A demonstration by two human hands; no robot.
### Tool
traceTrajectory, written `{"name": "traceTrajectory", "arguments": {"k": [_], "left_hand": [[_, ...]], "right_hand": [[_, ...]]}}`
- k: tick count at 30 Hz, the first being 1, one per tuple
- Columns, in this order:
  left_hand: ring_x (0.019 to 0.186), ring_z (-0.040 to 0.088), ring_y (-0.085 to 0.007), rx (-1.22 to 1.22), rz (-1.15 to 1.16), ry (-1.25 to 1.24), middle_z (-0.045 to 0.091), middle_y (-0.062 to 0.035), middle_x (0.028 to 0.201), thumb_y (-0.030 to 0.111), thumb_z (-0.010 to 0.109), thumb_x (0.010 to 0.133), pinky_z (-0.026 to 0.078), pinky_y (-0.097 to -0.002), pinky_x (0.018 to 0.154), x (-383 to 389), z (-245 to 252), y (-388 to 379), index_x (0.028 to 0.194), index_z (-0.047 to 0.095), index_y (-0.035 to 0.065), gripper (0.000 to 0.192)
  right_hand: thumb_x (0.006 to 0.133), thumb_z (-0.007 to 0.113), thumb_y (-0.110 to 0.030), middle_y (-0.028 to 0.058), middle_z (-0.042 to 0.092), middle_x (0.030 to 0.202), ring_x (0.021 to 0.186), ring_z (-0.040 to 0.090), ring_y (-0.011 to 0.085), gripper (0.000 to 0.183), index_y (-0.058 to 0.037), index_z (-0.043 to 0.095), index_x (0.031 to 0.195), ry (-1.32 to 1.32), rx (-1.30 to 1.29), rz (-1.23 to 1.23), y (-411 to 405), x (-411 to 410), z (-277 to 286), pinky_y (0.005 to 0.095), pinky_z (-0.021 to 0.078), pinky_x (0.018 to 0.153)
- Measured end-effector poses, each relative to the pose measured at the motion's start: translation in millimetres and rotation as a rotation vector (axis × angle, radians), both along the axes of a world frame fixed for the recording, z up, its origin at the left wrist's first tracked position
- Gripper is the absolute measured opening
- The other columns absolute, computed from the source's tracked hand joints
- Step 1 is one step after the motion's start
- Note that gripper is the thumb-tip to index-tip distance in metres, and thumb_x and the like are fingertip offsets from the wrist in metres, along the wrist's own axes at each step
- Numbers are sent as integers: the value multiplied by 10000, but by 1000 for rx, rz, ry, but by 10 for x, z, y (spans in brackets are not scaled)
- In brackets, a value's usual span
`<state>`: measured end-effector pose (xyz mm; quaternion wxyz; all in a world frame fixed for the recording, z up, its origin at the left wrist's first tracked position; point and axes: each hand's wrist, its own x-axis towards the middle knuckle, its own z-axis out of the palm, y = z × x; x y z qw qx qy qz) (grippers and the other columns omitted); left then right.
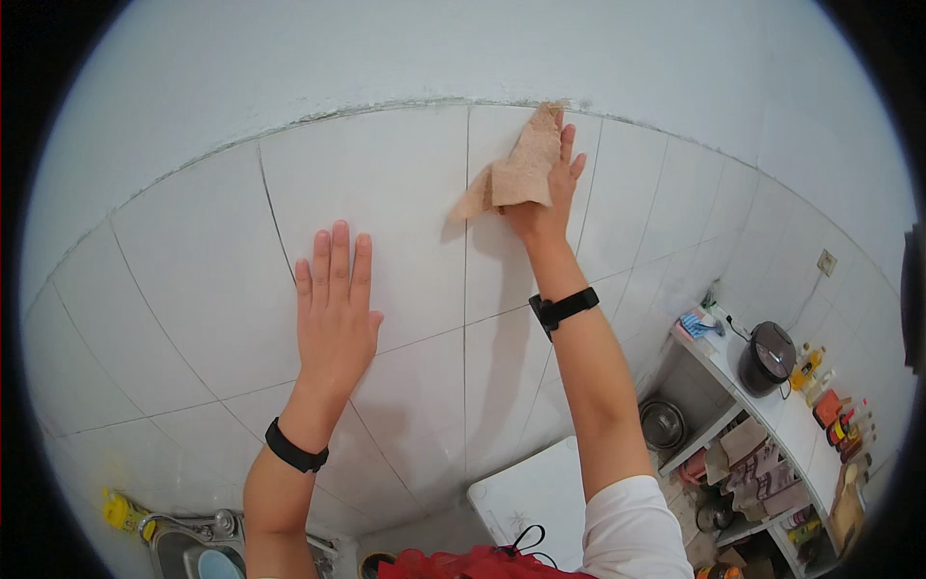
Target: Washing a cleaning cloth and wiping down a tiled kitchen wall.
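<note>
My left hand (336, 311) lies flat against a white wall tile (405, 282), its fingers pointing up and slightly apart, with nothing in it. Higher and to the right, my right hand (561, 181) holds a beige cloth (527, 166) at the wall. The cloth covers the thumb side and part of the fingers, so the grip itself is hidden. Its upper end reaches the rough seam (434, 103) between the tiles and the painted wall above. One loose corner hangs to the left. A black band sits on each wrist.
Below left is a metal sink (170, 546) with a light blue bowl (217, 566) and a yellow bottle (124, 512) beside it. A white appliance top (539, 492) stands below. On the right, a white counter (785, 423) carries a rice cooker (767, 360) and several bottles. A socket (826, 262) is on the wall.
</note>
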<state>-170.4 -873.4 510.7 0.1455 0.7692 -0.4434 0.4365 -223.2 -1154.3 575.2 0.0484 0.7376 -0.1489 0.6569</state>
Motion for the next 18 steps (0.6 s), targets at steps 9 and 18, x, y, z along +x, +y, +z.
{"name": "traceTrajectory", "arguments": {"k": [9, 18], "left_hand": [[1480, 86, -344, 13, 9, -3, 92, -169, 1600, 145, 752, 720, 146, -516, 1163, 61, -22, 3, 1528, 182, 67, 992], [1484, 89, -317, 9, -18, -3, 90, -147, 1604, 161, 758, 724, 151, -508, 1167, 72, -24, 26, 1530, 178, 78, 997]], "right_hand": [[799, 685, -284, 117, 292, 1552, 1444, 207, 375, 691, -23, 442, 1391, -73, -17, 75, 58, -43, 38, 616, 125, 1121], [796, 670, -131, 198, 383, 1354, 1148, 408, 431, 519, -95, 564, 1303, 3, 115, 69, 256, -362, 128, 519, 320, 1038]]}}
